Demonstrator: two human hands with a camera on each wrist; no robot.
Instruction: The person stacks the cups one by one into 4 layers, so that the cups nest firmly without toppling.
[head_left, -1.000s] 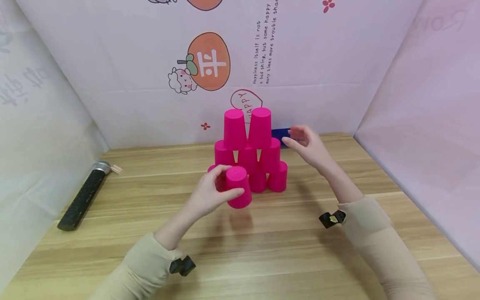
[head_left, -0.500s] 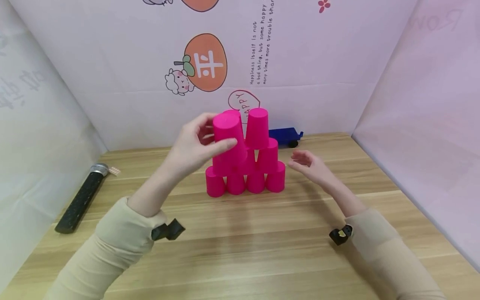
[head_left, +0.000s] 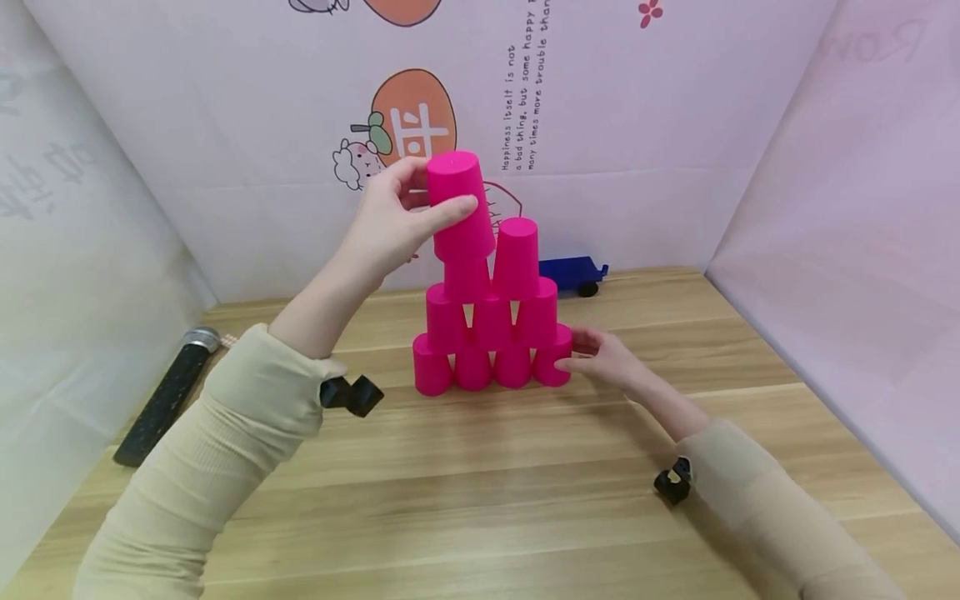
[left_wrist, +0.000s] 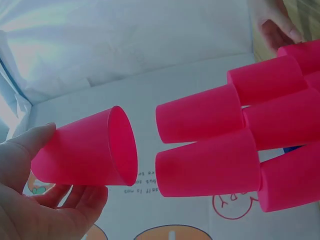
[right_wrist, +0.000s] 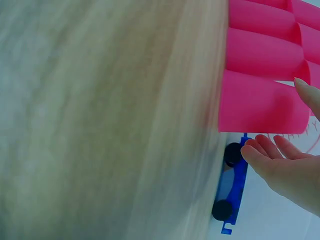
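Pinched between the thumb and fingers of my left hand [head_left: 390, 218] is an upside-down pink cup [head_left: 454, 185]. In the left wrist view this held cup [left_wrist: 82, 150] is apart from the two top cups, its open rim facing them. Below it stands a pyramid of inverted pink cups: two on top, three in the middle row [head_left: 492, 323], several along the bottom. My right hand [head_left: 611, 365] is beside the bottom row's right-end cup [head_left: 550, 357]. The right wrist view shows its fingers loosely spread near that cup [right_wrist: 262, 102], with a gap below the cup's side.
Behind the pyramid on the right is a blue toy trailer [head_left: 572, 275] with black wheels. A black microphone [head_left: 167, 404] lies at the table's left side. Printed white cloth [head_left: 637, 150] walls the wooden table [head_left: 480, 500] at the back and both sides.
My left hand has lifted the cup from in front of the pyramid to above its top. My right hand has come down from beside the upper rows to the bottom right cup.
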